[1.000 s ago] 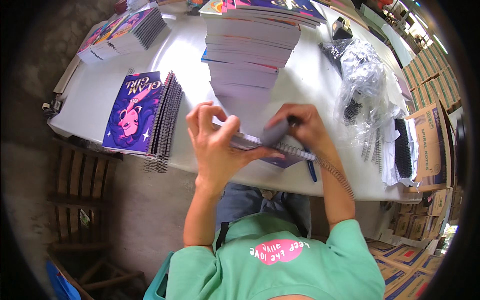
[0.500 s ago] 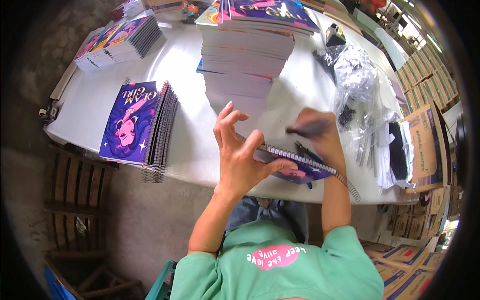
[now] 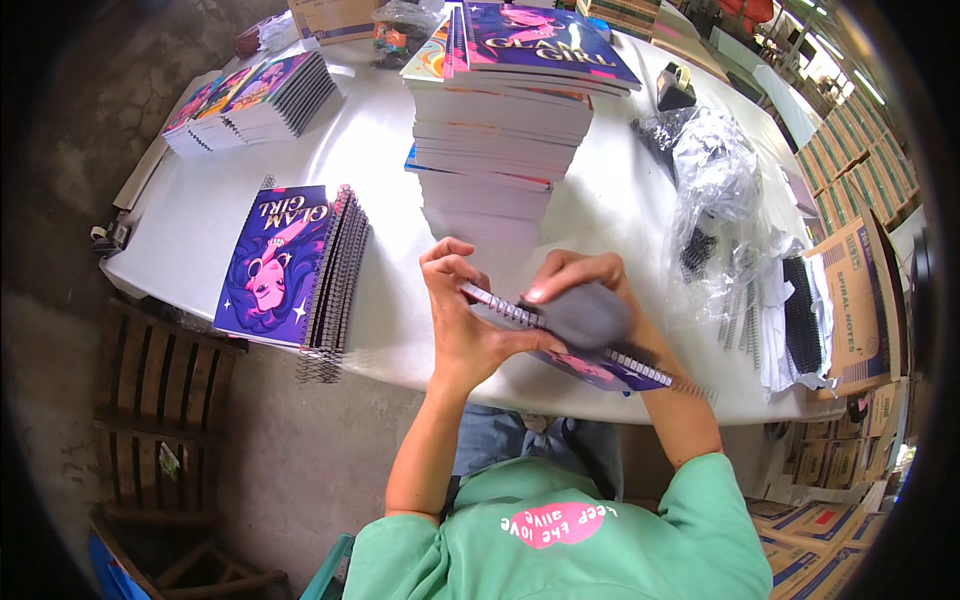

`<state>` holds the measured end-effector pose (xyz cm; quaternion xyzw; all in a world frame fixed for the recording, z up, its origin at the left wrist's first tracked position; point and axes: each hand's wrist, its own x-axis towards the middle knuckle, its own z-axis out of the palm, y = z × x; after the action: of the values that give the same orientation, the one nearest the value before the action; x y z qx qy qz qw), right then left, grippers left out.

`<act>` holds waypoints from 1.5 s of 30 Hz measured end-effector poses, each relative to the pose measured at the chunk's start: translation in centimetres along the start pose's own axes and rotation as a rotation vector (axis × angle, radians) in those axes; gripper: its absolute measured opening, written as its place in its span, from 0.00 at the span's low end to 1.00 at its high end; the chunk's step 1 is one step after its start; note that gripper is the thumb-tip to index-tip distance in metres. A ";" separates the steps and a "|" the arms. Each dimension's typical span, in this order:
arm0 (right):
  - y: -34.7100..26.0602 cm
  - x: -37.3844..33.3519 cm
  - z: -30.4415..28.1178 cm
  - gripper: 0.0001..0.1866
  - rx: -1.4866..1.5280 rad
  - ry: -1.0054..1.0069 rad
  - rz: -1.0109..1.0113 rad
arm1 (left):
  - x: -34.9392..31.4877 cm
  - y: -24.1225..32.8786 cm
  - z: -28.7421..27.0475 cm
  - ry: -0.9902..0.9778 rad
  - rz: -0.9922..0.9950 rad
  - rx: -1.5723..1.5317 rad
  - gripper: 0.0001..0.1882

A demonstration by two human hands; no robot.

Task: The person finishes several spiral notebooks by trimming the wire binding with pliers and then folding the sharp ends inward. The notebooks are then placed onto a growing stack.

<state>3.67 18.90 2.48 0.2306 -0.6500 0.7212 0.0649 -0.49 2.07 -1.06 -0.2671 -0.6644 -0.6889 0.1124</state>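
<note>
My left hand grips a purple notebook with a pink illustrated cover. Its spine faces up, and a wire-like spiral coil runs through the edge holes and sticks out past the right end. In my right hand is a dark grey, rounded object, smeared by motion, so its kind cannot be made out. It sits over the middle of the spine, hiding part of the coil, close to my left thumb.
Coil-bound notebooks are stacked at the left. A tall pile of paper blocks rises ahead of my hands. On the right lie a clear plastic bag with dark coils and an open carton. A wooden chair stands beyond the table's left front.
My right hand has brought the dark object left and onto the spine; before, it was held away from the notebook. My left hand keeps its hold. The whole view has shifted slightly.
</note>
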 end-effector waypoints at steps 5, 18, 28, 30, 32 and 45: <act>0.4 0.8 0.0 0.14 -0.029 0.112 0.079 | 0.1 -0.2 -0.2 -0.086 -0.060 0.120 0.51; 0.4 -5.8 -4.0 0.34 -1.505 0.400 0.132 | -0.8 0.7 -2.0 0.143 -0.211 -0.282 0.07; 2.2 -16.4 3.9 0.27 -1.600 0.423 0.554 | -3.1 4.6 -4.4 0.200 0.098 0.105 0.12; 0.3 -13.9 5.3 0.26 -1.125 0.607 0.365 | -3.3 4.9 -4.0 0.221 0.201 0.170 0.12; -2.7 -11.0 7.4 0.25 -0.917 0.574 0.194 | -3.3 4.6 -3.6 0.239 0.295 0.215 0.12; -7.7 -6.2 11.4 0.25 -1.050 0.239 0.185 | -3.1 5.5 -2.4 0.287 0.397 0.315 0.24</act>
<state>15.03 10.29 7.40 0.0256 -0.9284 0.3235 0.1810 4.34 -1.42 2.08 -0.2709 -0.6755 -0.5724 0.3778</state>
